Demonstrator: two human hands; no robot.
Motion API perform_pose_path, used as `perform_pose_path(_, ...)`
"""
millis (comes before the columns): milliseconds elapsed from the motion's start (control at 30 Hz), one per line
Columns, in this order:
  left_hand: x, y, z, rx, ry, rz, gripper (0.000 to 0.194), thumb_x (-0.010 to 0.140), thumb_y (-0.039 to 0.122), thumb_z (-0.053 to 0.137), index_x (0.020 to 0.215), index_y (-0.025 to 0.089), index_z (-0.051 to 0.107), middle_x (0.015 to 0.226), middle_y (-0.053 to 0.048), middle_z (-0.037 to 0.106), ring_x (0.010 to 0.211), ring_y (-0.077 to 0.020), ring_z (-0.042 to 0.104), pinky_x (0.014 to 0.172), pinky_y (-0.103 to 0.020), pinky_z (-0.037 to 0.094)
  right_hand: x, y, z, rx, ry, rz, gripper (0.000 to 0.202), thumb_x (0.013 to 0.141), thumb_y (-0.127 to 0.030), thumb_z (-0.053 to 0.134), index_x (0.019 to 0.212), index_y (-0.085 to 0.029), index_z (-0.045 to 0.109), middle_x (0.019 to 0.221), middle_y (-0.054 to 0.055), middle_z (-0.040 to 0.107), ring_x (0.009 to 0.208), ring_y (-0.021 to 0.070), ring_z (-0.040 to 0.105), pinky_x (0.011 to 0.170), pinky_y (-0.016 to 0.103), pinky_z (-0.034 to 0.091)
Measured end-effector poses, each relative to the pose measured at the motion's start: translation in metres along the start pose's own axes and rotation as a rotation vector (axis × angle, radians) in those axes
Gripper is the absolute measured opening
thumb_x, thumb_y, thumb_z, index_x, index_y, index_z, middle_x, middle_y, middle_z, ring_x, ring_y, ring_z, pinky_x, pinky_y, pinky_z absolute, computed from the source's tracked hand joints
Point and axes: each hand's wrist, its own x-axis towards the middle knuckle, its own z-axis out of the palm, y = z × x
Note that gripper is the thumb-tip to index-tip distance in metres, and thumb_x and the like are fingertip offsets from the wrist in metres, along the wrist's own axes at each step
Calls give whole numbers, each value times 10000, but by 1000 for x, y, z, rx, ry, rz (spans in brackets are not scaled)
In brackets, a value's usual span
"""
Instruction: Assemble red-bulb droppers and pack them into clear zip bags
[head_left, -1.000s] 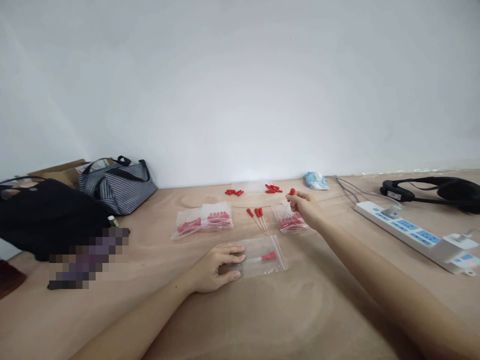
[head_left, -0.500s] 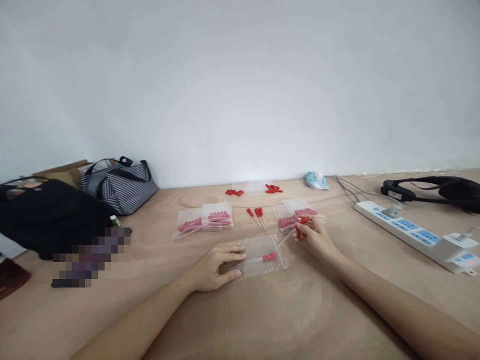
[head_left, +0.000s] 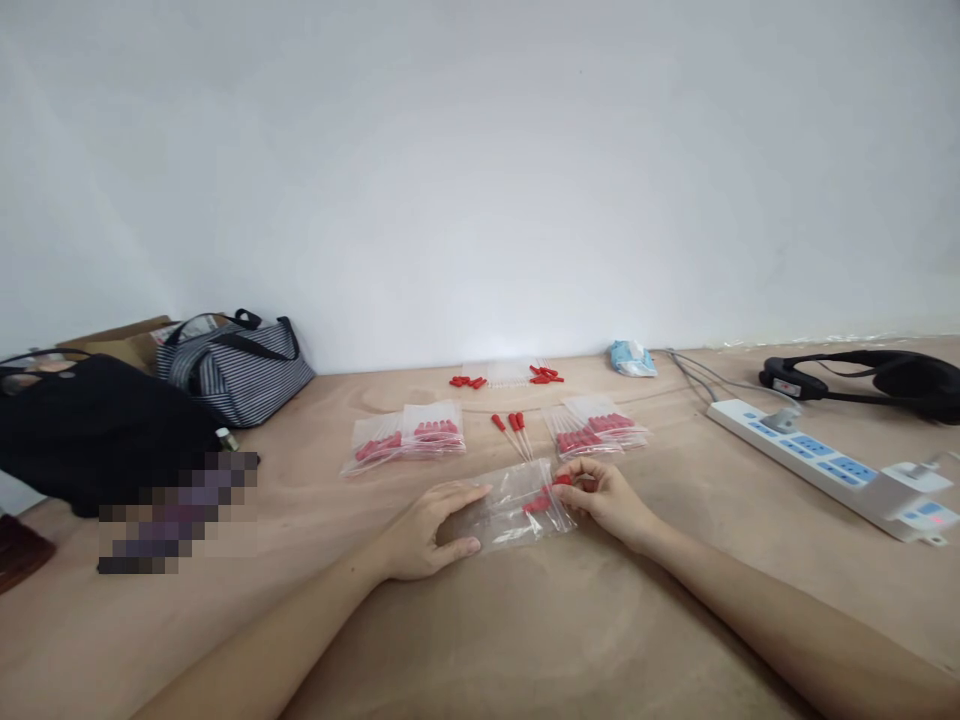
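Note:
A clear zip bag [head_left: 502,530] lies on the table before me, with a red-bulbed dropper [head_left: 537,503] inside. Across the bag's left end rests my left hand [head_left: 427,530], thumb and fingers apart at its edges. My right hand [head_left: 604,502] pinches a second dropper by its red bulb [head_left: 562,482] at the bag's right, zip-side opening. The thin stem of this dropper points left into the bag, though plastic glare blurs it. Just beyond the bag, several loose droppers [head_left: 514,425] lie with their red bulbs away from me.
Filled bags of red-bulbed droppers lie at left [head_left: 409,440] and right [head_left: 596,430]. More red bulbs [head_left: 469,382] are near the wall. A power strip [head_left: 814,455], black headset [head_left: 862,378] and tissue pack [head_left: 632,358] sit right; a striped bag [head_left: 240,375] and black bag [head_left: 97,430] left.
My right hand has moved left and toward me, bringing the held dropper's stem into the bag and its bulb up to the opening. My left hand has stayed at the bag's left end.

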Motion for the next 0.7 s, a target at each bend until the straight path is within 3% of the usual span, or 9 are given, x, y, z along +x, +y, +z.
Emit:
perform_pose_path(100,0,-1,0,5,-6,2,537,786,356,529,1285,235,372,1295,-64,449,1179,-246,400,984,-418,319,-1,-2,4,-66,-44,43,353,516,-362,709,756,-164,543,596,-36,557,381,40,390,366,196,325)
perform_pose_path(267,-1,-4,2,-4,4,12,533,786,363,531,1282,248,376,1293,-53,453,1178,-245,400,987,-415,317,-1,-1,10,-139,-71,24,342,593,-389,651,810,-191,477,735,-2,617,406,53,435,304,157,293)
perform_pose_path(500,1,-1,1,-3,12,20,523,784,350,530,1277,246,388,1277,-55,469,1161,-241,421,979,-406,332,9,9,9,-259,-152,-58,338,634,-467,624,573,-154,512,476,-31,502,385,48,391,335,162,272)
perform_pose_path(633,2,0,0,-7,14,33,504,783,337,530,1263,238,413,1272,-54,478,1168,-239,419,984,-408,328,10,3,3,-341,-296,-3,375,725,-480,501,520,-166,484,365,-65,394,296,42,326,304,168,219)
perform_pose_path(700,2,-1,-1,-18,-2,57,457,787,334,529,1229,240,461,1270,-53,482,1173,-237,417,992,-411,318,12,-1,-1,-358,-329,44,319,732,-436,486,560,-167,502,398,-63,436,279,40,323,295,170,221)
